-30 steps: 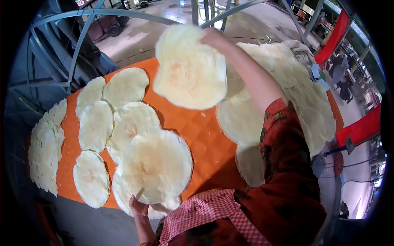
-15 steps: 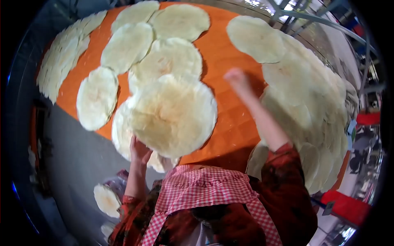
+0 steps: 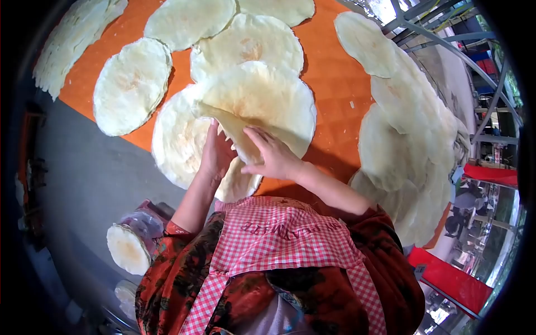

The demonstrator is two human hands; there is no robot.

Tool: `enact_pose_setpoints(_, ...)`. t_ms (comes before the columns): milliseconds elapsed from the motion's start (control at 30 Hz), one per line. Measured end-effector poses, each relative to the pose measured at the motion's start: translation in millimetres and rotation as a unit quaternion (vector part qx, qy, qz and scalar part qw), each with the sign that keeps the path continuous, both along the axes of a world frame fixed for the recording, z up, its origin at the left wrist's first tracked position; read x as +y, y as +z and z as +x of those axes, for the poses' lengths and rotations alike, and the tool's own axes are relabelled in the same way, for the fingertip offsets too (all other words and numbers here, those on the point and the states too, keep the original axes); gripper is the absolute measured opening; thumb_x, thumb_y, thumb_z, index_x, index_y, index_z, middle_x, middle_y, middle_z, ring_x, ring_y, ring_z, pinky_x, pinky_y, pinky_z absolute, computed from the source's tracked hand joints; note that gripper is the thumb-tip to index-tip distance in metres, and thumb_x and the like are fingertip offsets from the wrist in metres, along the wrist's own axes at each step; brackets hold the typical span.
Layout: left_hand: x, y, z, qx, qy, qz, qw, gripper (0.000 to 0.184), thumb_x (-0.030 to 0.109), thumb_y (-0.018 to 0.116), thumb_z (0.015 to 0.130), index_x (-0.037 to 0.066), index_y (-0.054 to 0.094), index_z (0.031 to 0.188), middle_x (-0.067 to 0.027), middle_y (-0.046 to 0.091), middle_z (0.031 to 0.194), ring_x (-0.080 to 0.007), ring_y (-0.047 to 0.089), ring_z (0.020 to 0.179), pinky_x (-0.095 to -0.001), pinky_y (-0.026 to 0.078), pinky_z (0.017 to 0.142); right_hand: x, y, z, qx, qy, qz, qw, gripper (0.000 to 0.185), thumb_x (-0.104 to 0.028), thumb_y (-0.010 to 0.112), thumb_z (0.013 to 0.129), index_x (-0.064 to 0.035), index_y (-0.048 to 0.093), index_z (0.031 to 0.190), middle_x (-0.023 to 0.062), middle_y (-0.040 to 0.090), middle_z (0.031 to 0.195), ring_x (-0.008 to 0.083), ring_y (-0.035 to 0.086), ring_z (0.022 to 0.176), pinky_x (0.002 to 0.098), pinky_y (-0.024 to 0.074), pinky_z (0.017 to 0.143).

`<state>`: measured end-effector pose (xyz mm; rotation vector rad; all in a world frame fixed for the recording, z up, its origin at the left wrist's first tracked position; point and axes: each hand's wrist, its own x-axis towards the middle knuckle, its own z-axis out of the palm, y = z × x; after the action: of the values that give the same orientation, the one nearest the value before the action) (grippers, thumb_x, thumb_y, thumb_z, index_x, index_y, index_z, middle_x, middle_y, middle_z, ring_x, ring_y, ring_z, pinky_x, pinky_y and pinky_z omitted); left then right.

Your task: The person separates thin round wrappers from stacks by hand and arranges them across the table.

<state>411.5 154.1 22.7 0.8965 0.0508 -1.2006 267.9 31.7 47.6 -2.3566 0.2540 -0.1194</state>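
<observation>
A large round flatbread [image 3: 268, 95] lies on a pile near the front edge of the orange table [image 3: 335, 117], its near edge lifted and folded up. My left hand [image 3: 216, 153] is closed on that raised edge, with its fingertips partly behind the bread. Beside it, my right hand [image 3: 271, 155] has its fingers and thumb apart against the folded edge. Under the large bread, another pale round bread [image 3: 181, 137] shows at the left. Behind it lies a browned bread [image 3: 248, 47].
A separate stack [image 3: 131, 84] lies left, and a long row of overlapping flatbreads [image 3: 391, 145] covers the right side. More thin breads [image 3: 78, 39] overlap at the far left. Below left are a bagged stack [image 3: 128, 248] and the floor. Metal bars [image 3: 446, 42] stand at upper right.
My right hand has come from the row on the right to the large bread's near edge, which is now folded up. The view has shifted down toward the near pile.
</observation>
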Motion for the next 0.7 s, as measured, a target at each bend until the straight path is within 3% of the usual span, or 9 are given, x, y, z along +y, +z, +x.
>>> enact_pose_setpoints(67, -1, -3, 2, 0.000, 0.003, -0.013, 1.000, 0.075, 0.062, 0.043, 0.091, 0.014, 0.025, 0.145, -0.0122, 0.035, 0.143, -0.0304, 0.043, 0.122, -0.0475, 0.039, 0.097, 7, 5, -9, 0.057, 0.017, -0.087, 0.994, 0.089, -0.031, 0.071, 0.077, -0.0025, 0.020, 0.145, 0.0247, 0.032, 0.144, 0.0405, 0.032, 0.133, 0.0497, 0.0295, 0.107)
enact_pose_setpoints(167, -5, 3, 5, 0.024, -0.009, 0.007, 1.000, 0.075, 0.063, 0.041, 0.091, 0.018, 0.020, 0.147, -0.0122, 0.037, 0.139, -0.0282, 0.045, 0.118, -0.0481, 0.041, 0.094, 2, -13, -27, 0.060, 0.018, -0.123, 0.990, 0.085, -0.020, 0.071, 0.077, -0.0038, 0.021, 0.144, 0.0227, 0.030, 0.145, 0.0389, 0.036, 0.131, 0.0462, 0.0345, 0.106)
enact_pose_setpoints(200, -9, 5, 7, 0.006, -0.012, 0.008, 1.000, 0.075, 0.063, 0.040, 0.091, 0.018, 0.019, 0.147, -0.0123, 0.039, 0.137, -0.0279, 0.046, 0.116, -0.0476, 0.042, 0.093, -2, -23, -32, 0.014, 0.001, -0.123, 0.992, 0.065, -0.009, 0.065, 0.078, -0.0017, 0.037, 0.136, 0.0240, 0.049, 0.129, 0.0391, 0.053, 0.113, 0.0448, 0.0459, 0.092)
enact_pose_setpoints(333, -25, 35, 21, -0.073, -0.013, -0.086, 0.994, 0.073, 0.063, 0.035, 0.093, 0.020, 0.014, 0.148, -0.0118, 0.045, 0.128, -0.0269, 0.049, 0.107, -0.0467, 0.045, 0.089, -19, 48, -3, -0.035, -0.097, -0.122, 0.987, 0.025, -0.002, 0.056, 0.080, 0.0032, 0.061, 0.104, 0.0206, 0.064, 0.089, 0.0367, 0.063, 0.077, 0.0424, 0.0520, 0.066)
enact_pose_setpoints(400, -17, 49, 28, -0.077, 0.016, -0.129, 0.988, 0.071, 0.061, 0.033, 0.094, 0.015, 0.020, 0.146, -0.0114, 0.044, 0.132, -0.0275, 0.046, 0.118, -0.0464, 0.044, 0.094, -1, 101, 20, -0.040, -0.084, -0.093, 0.991, 0.032, -0.008, 0.059, 0.082, 0.0024, 0.058, 0.112, 0.0216, 0.063, 0.098, 0.0370, 0.063, 0.086, 0.0428, 0.0518, 0.073)
enact_pose_setpoints(500, 21, 26, 12, 0.030, 0.054, -0.120, 0.991, 0.067, 0.058, 0.033, 0.095, 0.011, 0.030, 0.142, -0.0112, 0.043, 0.137, -0.0273, 0.043, 0.126, -0.0443, 0.040, 0.101, 31, 105, 50, -0.026, -0.037, 0.001, 0.999, 0.057, -0.025, 0.065, 0.083, -0.0006, 0.046, 0.130, 0.0234, 0.054, 0.124, 0.0372, 0.054, 0.114, 0.0432, 0.0457, 0.094)
enact_pose_setpoints(533, 31, 22, 7, 0.052, 0.070, -0.099, 0.991, 0.065, 0.058, 0.034, 0.096, 0.010, 0.033, 0.140, -0.0109, 0.043, 0.138, -0.0271, 0.042, 0.127, -0.0427, 0.039, 0.103, 34, 71, 56, 0.017, 0.005, 0.019, 1.000, 0.082, -0.043, 0.067, 0.078, -0.0009, 0.033, 0.139, 0.0226, 0.038, 0.140, 0.0373, 0.038, 0.130, 0.0425, 0.0342, 0.107)
enact_pose_setpoints(567, 40, 16, 0, 0.080, 0.088, -0.073, 0.990, 0.064, 0.057, 0.035, 0.096, 0.009, 0.036, 0.138, -0.0107, 0.043, 0.139, -0.0269, 0.042, 0.128, -0.0412, 0.037, 0.105, 42, 54, 54, 0.065, 0.014, 0.022, 0.998, 0.086, -0.046, 0.068, 0.077, -0.0023, 0.031, 0.141, 0.0205, 0.031, 0.146, 0.0360, 0.032, 0.135, 0.0424, 0.0294, 0.111)
enact_pose_setpoints(700, 52, -3, 7, 0.128, 0.058, -0.076, 0.987, 0.070, 0.060, 0.033, 0.094, 0.008, 0.034, 0.141, -0.0119, 0.043, 0.140, -0.0297, 0.042, 0.128, -0.0425, 0.034, 0.107, 55, 0, 46, 0.082, 0.013, 0.023, 0.996, 0.082, -0.044, 0.070, 0.076, -0.0041, 0.036, 0.139, 0.0167, 0.031, 0.147, 0.0342, 0.034, 0.134, 0.0428, 0.0310, 0.109)
